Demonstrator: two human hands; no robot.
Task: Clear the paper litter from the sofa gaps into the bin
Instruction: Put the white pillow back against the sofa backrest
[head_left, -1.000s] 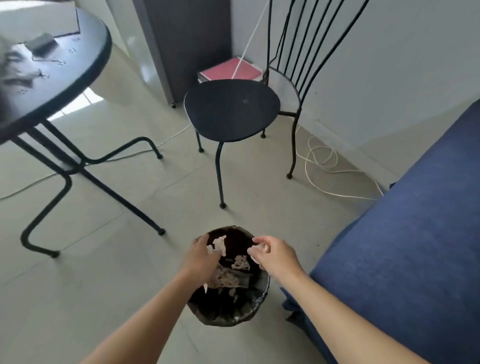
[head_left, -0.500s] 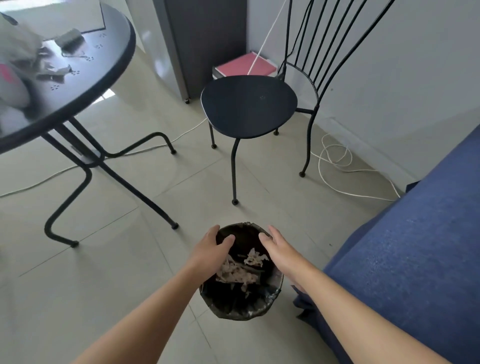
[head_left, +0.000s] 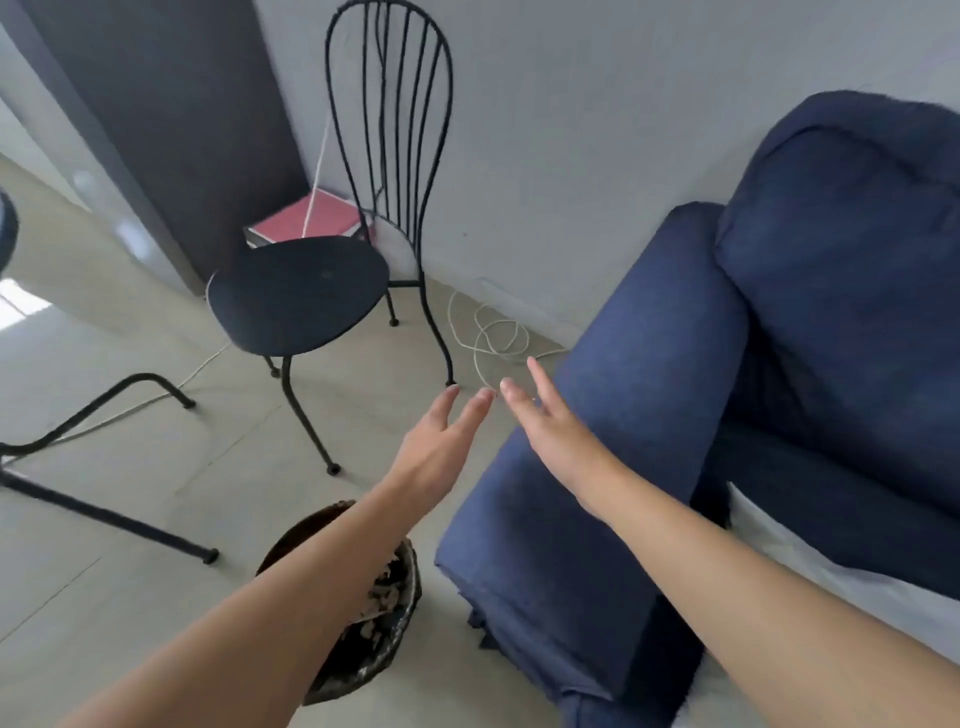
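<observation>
**Both hands empty above the floor, bin below the left forearm**

Sofa (head_left: 649, 467): dark blue fabric, fills the right side. A rounded armrest runs from the wall toward the camera; a plump back cushion (head_left: 852, 270) stands to its right. A dark gap lies between armrest and cushion; no paper can be made out in it. A pale sheet-like surface shows at the sofa's lower right.

Floor (head_left: 130, 467): light tiles with faint joints.

Chair (head_left: 298, 296): black metal, round seat, tall wire back, standing near the wall left of the sofa.

Table (head_left: 104, 514): only its black tubular legs and a sliver of the round top at the left edge are in view.

Bin (head_left: 384, 623): small, round, lined with a dark bag, on the floor just beside the sofa's front corner. The left forearm crosses over it and hides much of its mouth.

Paper litter (head_left: 387, 584): pale crumpled scraps, inside the bin, visible along its right half.

Pink flat item (head_left: 311, 221): on the floor behind the chair, by the dark panel.

White cable (head_left: 493, 332): looped on the floor against the wall, between chair and sofa.

Left hand (head_left: 436, 447): grip apart, fingers extended, holding nothing, above the floor.

Right hand (head_left: 550, 426): grip apart, fingers spread, holding nothing, over the armrest's near edge, fingertips close to the left hand's.
</observation>
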